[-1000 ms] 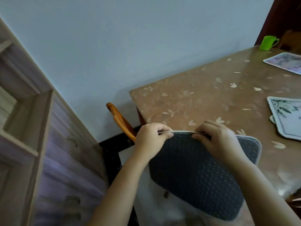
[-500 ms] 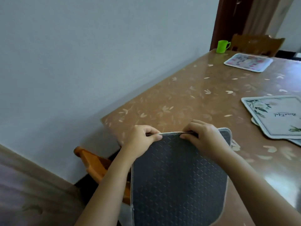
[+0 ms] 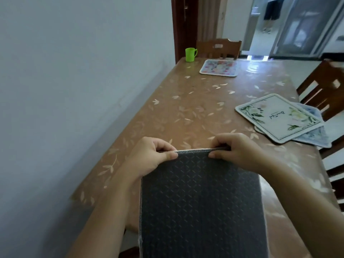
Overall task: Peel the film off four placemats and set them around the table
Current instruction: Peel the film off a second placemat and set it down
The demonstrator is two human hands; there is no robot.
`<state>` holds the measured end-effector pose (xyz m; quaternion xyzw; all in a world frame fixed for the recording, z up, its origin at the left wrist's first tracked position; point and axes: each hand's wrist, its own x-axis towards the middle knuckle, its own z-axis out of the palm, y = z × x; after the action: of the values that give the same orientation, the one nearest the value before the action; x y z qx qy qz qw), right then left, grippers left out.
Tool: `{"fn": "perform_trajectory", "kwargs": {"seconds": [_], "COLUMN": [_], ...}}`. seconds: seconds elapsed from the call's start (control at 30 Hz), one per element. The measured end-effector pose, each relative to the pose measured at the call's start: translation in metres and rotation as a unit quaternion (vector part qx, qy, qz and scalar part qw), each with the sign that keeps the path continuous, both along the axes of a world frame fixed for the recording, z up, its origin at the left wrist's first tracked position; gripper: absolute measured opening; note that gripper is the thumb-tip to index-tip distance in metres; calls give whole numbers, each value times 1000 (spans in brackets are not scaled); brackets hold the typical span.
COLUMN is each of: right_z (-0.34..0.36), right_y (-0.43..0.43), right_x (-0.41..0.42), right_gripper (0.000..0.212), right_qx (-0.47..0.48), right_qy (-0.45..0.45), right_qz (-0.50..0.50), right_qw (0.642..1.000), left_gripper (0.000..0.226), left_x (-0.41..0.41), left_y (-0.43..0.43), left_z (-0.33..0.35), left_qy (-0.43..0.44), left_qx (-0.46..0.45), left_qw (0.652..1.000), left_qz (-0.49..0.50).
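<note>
I hold a placemat [image 3: 201, 205] upright in front of me, its dark grey textured back facing me and its white stitched top edge level. My left hand [image 3: 150, 157] pinches the top edge at the left, my right hand [image 3: 236, 151] pinches it at the right. Its printed face is hidden. On the brown table [image 3: 186, 112], a floral placemat [image 3: 219, 67] lies at the far end. A green-leaf placemat [image 3: 277, 116] lies at the right on top of a bluish placemat [image 3: 314, 136].
A green cup [image 3: 190, 54] stands at the table's far left corner by the wall. A wooden chair [image 3: 219, 47] stands at the far end and another chair [image 3: 323, 90] along the right side. A person stands in the doorway far behind.
My view has swung right and up, from the shelf and table corner to the table's whole length. The mat now hangs squarer between my hands, which keep their grip on its top edge.
</note>
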<state>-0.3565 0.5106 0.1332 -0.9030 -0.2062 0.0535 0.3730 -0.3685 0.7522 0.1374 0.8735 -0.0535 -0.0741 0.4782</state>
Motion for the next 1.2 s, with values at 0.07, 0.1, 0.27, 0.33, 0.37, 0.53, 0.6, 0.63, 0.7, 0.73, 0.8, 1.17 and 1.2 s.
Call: {"fn": "perform_trajectory", "kwargs": {"seconds": [0.07, 0.1, 0.27, 0.33, 0.37, 0.53, 0.6, 0.63, 0.7, 0.73, 0.8, 1.17, 1.2], "right_z": [-1, -2, 17, 31, 36, 13, -25, -47, -94, -116, -154, -222, -222], "right_y": [7, 11, 26, 29, 31, 35, 35, 36, 39, 40, 44, 67, 68], "right_x": [6, 11, 45, 57, 61, 50, 35, 26, 3, -9, -34, -89, -90], "right_gripper": [24, 20, 6, 7, 8, 8, 6, 6, 7, 8, 10, 11, 11], "right_qx": [-29, -41, -76, -91, -94, -73, -78, -84, -110, -125, -138, -144, -149], "right_qy": [-3, -11, -121, -185, -218, -269, -217, -181, -109, -76, -13, 57, 58], "right_qz": [-11, -20, -104, -145, -166, -233, -239, -239, -235, -230, -220, -142, -136], "right_qw": [1000, 999, 984, 968, 957, 932, 943, 950, 960, 962, 966, 978, 978], "left_gripper": [13, 15, 27, 29, 27, 7, 10, 11, 12, 11, 10, 11, 11], "left_x": [15, 23, 75, 96, 103, 107, 93, 84, 61, 50, 27, -29, -30], "left_y": [6, 8, 5, -1, -3, -4, -2, -1, 1, 2, 7, 35, 37], "left_z": [-2, -2, 7, 19, 24, -5, -43, -66, -113, -136, -174, -239, -240], "left_qy": [-9, -17, -94, -154, -190, -298, -278, -253, -192, -164, -112, -102, -106], "left_qx": [21, 32, 40, 55, 55, 30, 20, 23, 50, 69, 94, 136, 137], "left_qw": [1000, 999, 995, 986, 980, 954, 960, 967, 979, 981, 984, 974, 973], "left_qz": [-18, -23, 11, 27, 32, 4, -15, -24, -55, -73, -100, -151, -149]}}
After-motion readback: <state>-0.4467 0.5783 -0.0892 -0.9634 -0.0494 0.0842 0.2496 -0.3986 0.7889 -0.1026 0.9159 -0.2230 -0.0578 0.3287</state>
